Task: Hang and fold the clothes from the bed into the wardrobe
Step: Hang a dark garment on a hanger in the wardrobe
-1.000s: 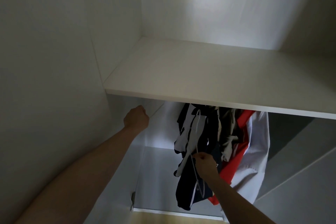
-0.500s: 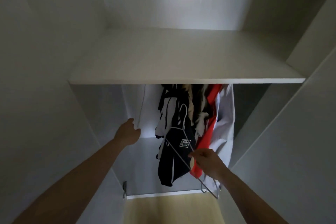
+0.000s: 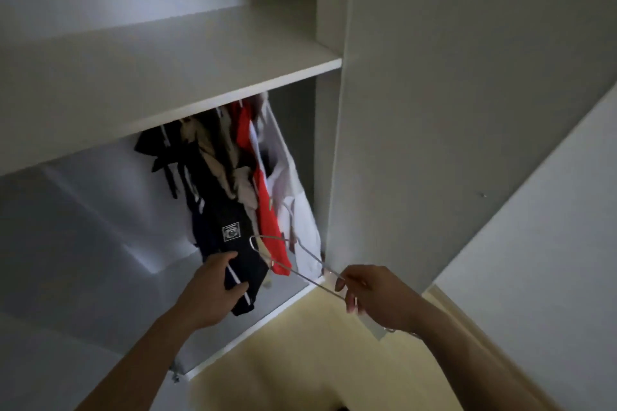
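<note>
Left hand (image 3: pixel 213 290) now gripping dark garment (image 3: pixel 233 243), right hand (image 3: pixel 374 297) pinching wire hanger (image 3: pixel 300 264)

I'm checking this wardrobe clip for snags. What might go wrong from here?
The empty wire hanger in the right hand lies against the hanging red garment and may catch it. The left hand grips the dark navy garment low; tugging might pull it off its hanger.

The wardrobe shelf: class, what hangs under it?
Under the wardrobe shelf hang a dark garment, a beige one, a red one and a white one. The shelf covers the rail and the hanger tops.
</note>
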`<action>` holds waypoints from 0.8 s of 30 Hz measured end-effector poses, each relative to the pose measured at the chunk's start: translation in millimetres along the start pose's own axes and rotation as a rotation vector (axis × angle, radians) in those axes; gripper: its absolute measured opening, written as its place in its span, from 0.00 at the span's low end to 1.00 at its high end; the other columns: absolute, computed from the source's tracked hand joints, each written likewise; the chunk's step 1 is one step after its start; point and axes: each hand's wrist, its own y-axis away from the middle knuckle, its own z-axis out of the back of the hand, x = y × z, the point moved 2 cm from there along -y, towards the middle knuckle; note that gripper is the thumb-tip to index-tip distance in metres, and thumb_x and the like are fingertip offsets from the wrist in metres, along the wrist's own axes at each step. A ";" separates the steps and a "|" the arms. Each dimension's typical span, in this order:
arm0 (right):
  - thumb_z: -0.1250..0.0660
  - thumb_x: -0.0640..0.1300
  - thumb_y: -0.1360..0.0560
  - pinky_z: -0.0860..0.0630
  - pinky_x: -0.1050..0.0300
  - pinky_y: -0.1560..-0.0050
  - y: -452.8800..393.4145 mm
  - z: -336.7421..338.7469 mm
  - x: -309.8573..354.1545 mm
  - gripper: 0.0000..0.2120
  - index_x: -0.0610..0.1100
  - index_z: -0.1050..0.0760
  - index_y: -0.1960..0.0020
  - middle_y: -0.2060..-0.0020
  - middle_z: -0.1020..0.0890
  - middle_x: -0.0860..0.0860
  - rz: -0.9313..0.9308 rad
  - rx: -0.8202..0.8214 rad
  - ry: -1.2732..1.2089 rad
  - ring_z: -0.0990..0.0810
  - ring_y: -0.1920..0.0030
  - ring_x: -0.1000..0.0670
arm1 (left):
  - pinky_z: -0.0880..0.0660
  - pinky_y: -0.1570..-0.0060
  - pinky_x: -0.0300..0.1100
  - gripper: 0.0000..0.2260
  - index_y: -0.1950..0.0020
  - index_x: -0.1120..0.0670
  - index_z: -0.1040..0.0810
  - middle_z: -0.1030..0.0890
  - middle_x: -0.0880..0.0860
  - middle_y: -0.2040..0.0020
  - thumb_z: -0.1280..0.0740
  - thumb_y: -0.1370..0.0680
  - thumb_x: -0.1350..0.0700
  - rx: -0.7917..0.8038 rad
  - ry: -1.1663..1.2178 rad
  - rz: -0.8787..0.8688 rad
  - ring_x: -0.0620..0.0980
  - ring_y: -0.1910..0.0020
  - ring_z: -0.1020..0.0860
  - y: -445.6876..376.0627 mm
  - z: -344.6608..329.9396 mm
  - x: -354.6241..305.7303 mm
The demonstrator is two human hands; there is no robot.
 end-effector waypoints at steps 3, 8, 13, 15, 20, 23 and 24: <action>0.44 0.43 0.15 0.21 0.55 0.57 58.6 7.2 -20.6 0.14 0.51 0.22 0.52 0.62 0.14 0.52 -0.097 -0.094 -0.047 0.18 0.64 0.53 | 0.34 0.33 0.41 0.28 0.26 0.51 0.31 0.30 0.47 0.32 0.26 0.24 0.50 0.076 -0.115 -0.205 0.51 0.30 0.29 -16.4 -21.5 -42.8; 0.43 0.43 0.16 0.22 0.58 0.58 166.4 -6.1 -48.2 0.14 0.53 0.22 0.54 0.62 0.15 0.55 -0.266 -0.318 -0.166 0.18 0.63 0.56 | 0.28 0.31 0.52 0.23 0.29 0.50 0.26 0.27 0.49 0.32 0.26 0.23 0.54 0.270 -0.154 -0.491 0.52 0.33 0.26 -26.6 -73.8 -109.1; 0.41 0.48 0.19 0.21 0.52 0.58 285.6 -36.4 -73.1 0.12 0.56 0.20 0.55 0.64 0.17 0.57 -0.468 -0.577 -0.233 0.21 0.65 0.57 | 0.28 0.34 0.52 0.11 0.44 0.52 0.17 0.20 0.50 0.41 0.25 0.25 0.62 0.418 -0.211 -0.779 0.53 0.39 0.21 24.8 -149.9 -173.9; 0.40 0.49 0.19 0.25 0.56 0.62 333.7 -48.8 -81.7 0.12 0.57 0.19 0.55 0.66 0.19 0.57 -0.547 -0.704 -0.253 0.23 0.67 0.58 | 0.27 0.35 0.50 0.11 0.45 0.54 0.17 0.19 0.52 0.42 0.24 0.26 0.62 0.471 -0.219 -0.859 0.54 0.39 0.21 53.3 -179.2 -204.6; 0.34 0.49 0.21 0.30 0.58 0.70 452.0 -84.6 -99.8 0.08 0.53 0.17 0.56 0.71 0.25 0.53 -0.671 -1.045 -0.351 0.30 0.72 0.56 | 0.30 0.36 0.44 0.12 0.43 0.50 0.18 0.21 0.48 0.42 0.24 0.25 0.58 0.585 -0.202 -1.018 0.48 0.40 0.23 124.1 -236.7 -277.8; 0.33 0.49 0.20 0.31 0.58 0.70 519.4 -112.1 -114.0 0.08 0.52 0.17 0.55 0.72 0.28 0.54 -0.736 -1.203 -0.387 0.32 0.72 0.56 | 0.29 0.40 0.42 0.12 0.44 0.48 0.18 0.21 0.48 0.43 0.23 0.25 0.58 0.643 -0.215 -1.091 0.49 0.40 0.23 170.0 -276.8 -314.9; 0.33 0.50 0.20 0.31 0.58 0.70 542.2 -122.0 -120.5 0.07 0.52 0.17 0.54 0.72 0.28 0.54 -0.759 -1.247 -0.399 0.32 0.72 0.56 | 0.28 0.39 0.44 0.12 0.44 0.48 0.18 0.21 0.48 0.43 0.23 0.25 0.57 0.661 -0.229 -1.105 0.50 0.39 0.22 187.9 -292.3 -325.2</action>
